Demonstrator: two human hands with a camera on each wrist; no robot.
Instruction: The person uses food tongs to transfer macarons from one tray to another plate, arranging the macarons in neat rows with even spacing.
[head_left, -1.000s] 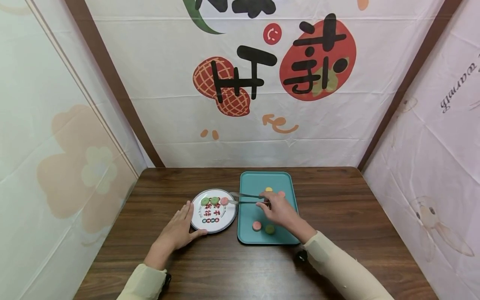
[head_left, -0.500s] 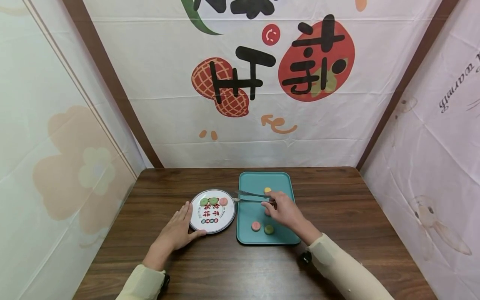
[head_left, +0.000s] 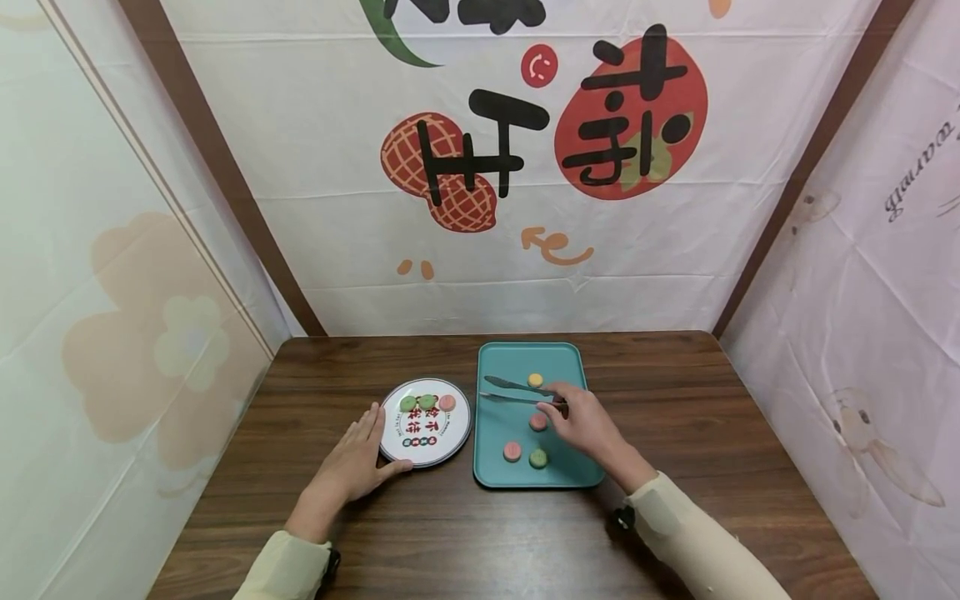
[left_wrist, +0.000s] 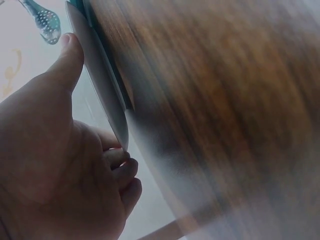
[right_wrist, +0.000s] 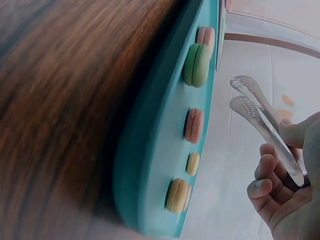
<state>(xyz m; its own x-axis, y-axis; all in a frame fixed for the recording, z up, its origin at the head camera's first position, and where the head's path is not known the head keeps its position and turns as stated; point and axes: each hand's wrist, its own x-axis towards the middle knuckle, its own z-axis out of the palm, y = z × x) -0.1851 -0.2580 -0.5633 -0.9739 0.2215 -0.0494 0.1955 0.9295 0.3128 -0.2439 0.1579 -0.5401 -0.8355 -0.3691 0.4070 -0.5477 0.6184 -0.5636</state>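
Your right grip (head_left: 591,423), pinching empty tongs (head_left: 517,386), has drawn back over the tray (head_left: 501,357), lower centre; one pink macaron (head_left: 447,402) sits on the plate (head_left: 451,443) beside green macarons (head_left: 427,402), seemingly placed. Your left grip (head_left: 354,457), fingers straight, touches the plate.

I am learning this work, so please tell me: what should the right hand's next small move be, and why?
Probably the right hand should move the tongs toward the nearest pink macaron on the tray: they are open and empty, tips left of it.
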